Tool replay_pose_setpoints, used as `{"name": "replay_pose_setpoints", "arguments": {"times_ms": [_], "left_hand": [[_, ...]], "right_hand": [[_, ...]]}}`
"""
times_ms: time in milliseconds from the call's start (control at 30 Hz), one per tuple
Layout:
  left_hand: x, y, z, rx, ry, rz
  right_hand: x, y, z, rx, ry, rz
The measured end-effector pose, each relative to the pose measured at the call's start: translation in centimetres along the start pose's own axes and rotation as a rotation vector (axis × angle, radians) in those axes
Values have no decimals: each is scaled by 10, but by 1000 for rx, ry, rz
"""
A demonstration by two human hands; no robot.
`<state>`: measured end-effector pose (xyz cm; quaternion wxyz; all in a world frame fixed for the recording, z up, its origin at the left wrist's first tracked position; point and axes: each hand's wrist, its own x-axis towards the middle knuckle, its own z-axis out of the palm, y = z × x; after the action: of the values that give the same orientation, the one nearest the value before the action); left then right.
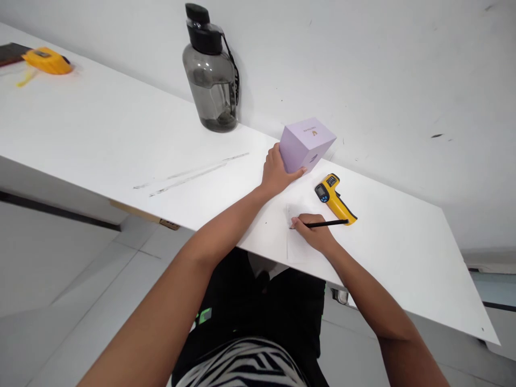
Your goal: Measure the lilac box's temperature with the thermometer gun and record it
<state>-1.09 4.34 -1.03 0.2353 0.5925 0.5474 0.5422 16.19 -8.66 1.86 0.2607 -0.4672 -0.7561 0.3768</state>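
My left hand (277, 173) is closed around the near side of a pale purple box (296, 150), which stands tilted in view near the wall. In my right hand (316, 231) is a black pencil or pen (328, 223), pinched in a writing grip. Its tip end meets a small white sheet of paper (296, 250) on the table; the exact tip is hard to see. Just beyond my right hand lies a yellow and black infrared thermometer (336, 201), its small display end toward the box.
A large grey water bottle (212, 88) with a black lid stands against the wall. At the far left of the white table (100, 129) lie a yellow tape measure (48, 61) and a dark flat object (14, 54). Dark smudged streaks (189, 174) mark the tabletop.
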Motion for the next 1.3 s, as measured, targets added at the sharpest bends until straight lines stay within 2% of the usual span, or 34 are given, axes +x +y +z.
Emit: {"name": "replay_pose_setpoints", "arguments": {"times_ms": [467,800,1300], "left_hand": [[0,0,1,5,-2,5],[0,-1,1,-16,5,5],[-1,-2,1,-2,-1,8]], "right_hand": [[0,1,2,8,95,49],[1,0,1,26,26,59],[0,0,4,28,100,92]]}}
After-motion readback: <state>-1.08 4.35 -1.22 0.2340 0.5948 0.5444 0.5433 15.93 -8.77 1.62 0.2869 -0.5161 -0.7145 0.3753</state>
